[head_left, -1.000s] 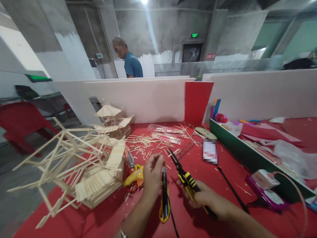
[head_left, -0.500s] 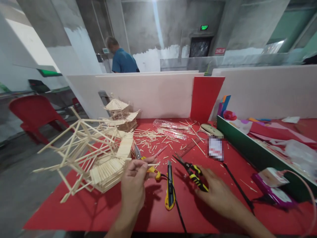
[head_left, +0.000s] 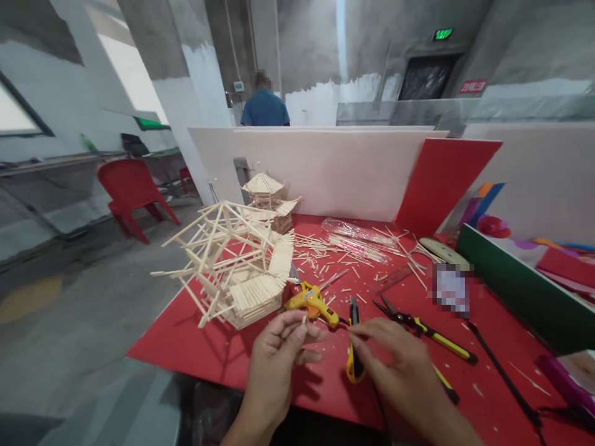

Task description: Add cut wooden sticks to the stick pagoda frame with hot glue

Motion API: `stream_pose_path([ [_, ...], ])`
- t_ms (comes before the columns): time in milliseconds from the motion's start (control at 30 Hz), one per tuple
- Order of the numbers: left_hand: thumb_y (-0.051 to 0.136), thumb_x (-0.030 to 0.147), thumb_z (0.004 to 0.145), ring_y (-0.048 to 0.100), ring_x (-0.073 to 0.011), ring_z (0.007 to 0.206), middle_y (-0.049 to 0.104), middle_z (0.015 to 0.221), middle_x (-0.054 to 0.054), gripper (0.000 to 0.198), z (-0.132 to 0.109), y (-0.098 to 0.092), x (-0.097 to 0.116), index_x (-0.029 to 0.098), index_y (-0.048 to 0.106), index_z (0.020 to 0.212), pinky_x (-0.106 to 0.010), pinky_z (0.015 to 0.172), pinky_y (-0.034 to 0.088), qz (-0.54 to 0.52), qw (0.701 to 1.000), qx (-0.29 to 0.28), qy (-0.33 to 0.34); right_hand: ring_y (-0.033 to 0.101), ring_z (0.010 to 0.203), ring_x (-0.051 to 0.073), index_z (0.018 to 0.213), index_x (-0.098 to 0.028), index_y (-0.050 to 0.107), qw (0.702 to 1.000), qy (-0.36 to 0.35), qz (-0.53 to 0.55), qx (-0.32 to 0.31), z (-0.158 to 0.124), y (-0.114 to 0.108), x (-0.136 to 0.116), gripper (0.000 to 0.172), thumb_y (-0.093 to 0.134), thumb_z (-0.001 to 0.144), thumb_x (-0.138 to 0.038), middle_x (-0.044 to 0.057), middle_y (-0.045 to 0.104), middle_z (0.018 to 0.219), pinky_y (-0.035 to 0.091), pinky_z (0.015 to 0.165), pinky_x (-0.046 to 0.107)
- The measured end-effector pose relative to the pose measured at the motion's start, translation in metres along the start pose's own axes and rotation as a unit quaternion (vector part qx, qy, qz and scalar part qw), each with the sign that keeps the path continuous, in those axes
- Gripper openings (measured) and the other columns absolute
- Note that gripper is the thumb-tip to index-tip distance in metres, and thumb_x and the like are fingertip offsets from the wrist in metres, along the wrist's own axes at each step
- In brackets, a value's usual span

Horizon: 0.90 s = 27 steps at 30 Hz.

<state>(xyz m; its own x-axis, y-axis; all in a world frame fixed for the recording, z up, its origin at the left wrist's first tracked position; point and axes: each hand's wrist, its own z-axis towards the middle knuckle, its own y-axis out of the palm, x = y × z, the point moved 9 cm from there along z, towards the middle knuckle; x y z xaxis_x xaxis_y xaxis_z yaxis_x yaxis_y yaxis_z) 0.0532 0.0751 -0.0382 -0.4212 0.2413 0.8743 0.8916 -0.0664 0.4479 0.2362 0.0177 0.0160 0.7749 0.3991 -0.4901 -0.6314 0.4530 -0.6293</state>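
Note:
A short piece of wooden stick is pinched between the thumb and fingers of my left hand. My right hand hovers over the handle end of a yellow utility knife, thumb and forefinger close together; anything between them is too small to make out. Just beyond my left hand lies a yellow glue gun. Pliers with black and yellow handles rest with handles spread, partly behind my right hand. To the left stands a wooden stick model with an open roof frame.
Loose sticks and a clear plastic packet lie behind the hands. A smaller pagoda model stands at the back. A ruler and a green-sided box are to the right. One person is behind the white partition.
My right hand has let go of the pliers, which now lie on the table, and has moved towards my left hand. My left hand keeps the stick piece, nearer me. The view has swung left.

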Motion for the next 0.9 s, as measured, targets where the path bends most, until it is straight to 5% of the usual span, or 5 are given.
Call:
stream_pose_path([
  [133,0.075,0.028,0.081,0.067,-0.0131,0.061,0.076,0.074,-0.005,0.019,-0.006,-0.015,0.003,0.018,0.061,0.085,-0.021,0.056,0.053,-0.049,0.998,0.013,-0.032,0.063,0.079,0.015,0.100,-0.024,0.062,0.993,-0.077,0.088,0.009,0.013,0.028,-0.067,0.015,0.063,0.088,-0.015,0.001,0.070,0.085,0.048,0.075,0.030],
  [267,0.077,0.027,0.079,0.061,-0.0089,0.053,0.077,0.077,-0.005,0.022,-0.013,-0.028,0.008,0.018,0.058,0.083,-0.018,0.052,0.047,-0.118,0.992,0.013,-0.053,0.063,0.086,0.018,0.105,-0.021,0.063,0.987,-0.149,0.065,-0.008,0.018,0.049,-0.101,0.021,0.065,0.086,-0.013,0.004,0.070,0.093,0.047,0.078,0.033],
  [433,0.080,0.028,0.076,0.061,-0.0100,0.058,0.076,0.077,-0.004,0.021,-0.017,-0.045,0.014,0.018,0.062,0.083,-0.019,0.058,0.047,-0.166,0.983,0.036,-0.064,0.062,0.081,0.016,0.105,-0.017,0.066,0.980,-0.197,0.041,0.005,0.022,0.064,-0.124,0.022,0.058,0.087,-0.007,0.005,0.071,0.088,0.045,0.077,0.033],
  [667,0.074,0.023,0.077,0.064,-0.0150,0.072,0.072,0.082,-0.003,0.010,-0.020,-0.077,0.020,0.020,0.072,0.086,-0.024,0.065,0.050,-0.144,0.987,0.055,-0.051,0.059,0.076,0.016,0.102,-0.020,0.070,0.967,-0.226,-0.027,0.115,0.033,0.054,-0.148,0.023,0.066,0.082,-0.008,0.002,0.072,0.079,0.042,0.075,0.034],
  [900,0.076,0.023,0.067,0.049,-0.0094,0.049,0.060,0.055,0.000,0.010,-0.012,-0.111,0.021,0.014,0.072,0.068,-0.020,0.047,0.039,-0.075,0.993,0.088,-0.012,0.055,0.079,0.017,0.101,-0.022,0.071,0.970,-0.206,-0.042,0.119,0.057,0.079,-0.159,0.019,0.065,0.085,-0.012,0.000,0.072,0.080,0.038,0.076,0.036],
])
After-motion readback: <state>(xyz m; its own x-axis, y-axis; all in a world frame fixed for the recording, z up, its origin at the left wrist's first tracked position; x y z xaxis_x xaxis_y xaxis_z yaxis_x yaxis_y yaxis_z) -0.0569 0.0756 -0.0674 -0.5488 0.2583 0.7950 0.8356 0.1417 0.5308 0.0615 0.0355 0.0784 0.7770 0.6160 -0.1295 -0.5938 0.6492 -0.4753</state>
